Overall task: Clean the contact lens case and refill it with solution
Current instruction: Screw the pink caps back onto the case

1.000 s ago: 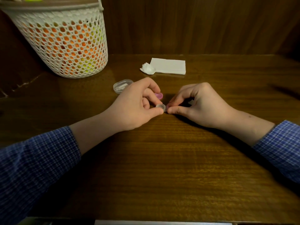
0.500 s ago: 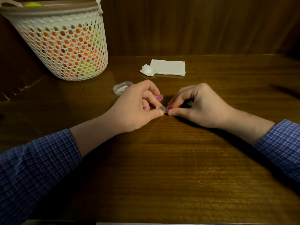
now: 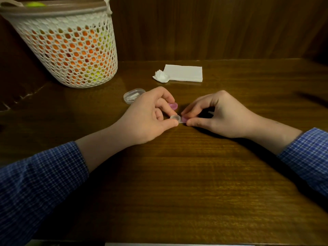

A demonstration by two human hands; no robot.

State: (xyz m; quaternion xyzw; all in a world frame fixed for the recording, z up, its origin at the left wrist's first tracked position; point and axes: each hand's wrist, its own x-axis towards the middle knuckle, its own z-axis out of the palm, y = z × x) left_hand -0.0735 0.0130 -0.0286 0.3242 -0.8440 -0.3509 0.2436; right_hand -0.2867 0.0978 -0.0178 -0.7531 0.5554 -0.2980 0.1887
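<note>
Near the middle of the desk (image 3: 177, 183) lies the contact lens case (image 3: 178, 119), low on the wood and caught between both hands; the left hand (image 3: 147, 118) comes in from eight o'clock, its grip narrow, thumb and a curled finger pinching the clear well of the case; the right hand (image 3: 218, 116) comes in from four o'clock, its grip narrow too, thumb and forefinger pinching the pink end of the case; whether that pink part is a cap or the well itself I cannot tell. A pink cap (image 3: 173, 105) sits just at twelve o'clock of the case, touching the left forefinger. A clear oval box (image 3: 133, 96) lies at ten o'clock of the left hand, close by it. Further off at twelve o'clock lies a folded white tissue (image 3: 183, 73), with a crumpled white wad (image 3: 161, 76) touching its left edge. A white mesh basket (image 3: 71, 48) stands at ten o'clock in the corner, orange and yellow showing through its holes. Both sleeves are blue check.
</note>
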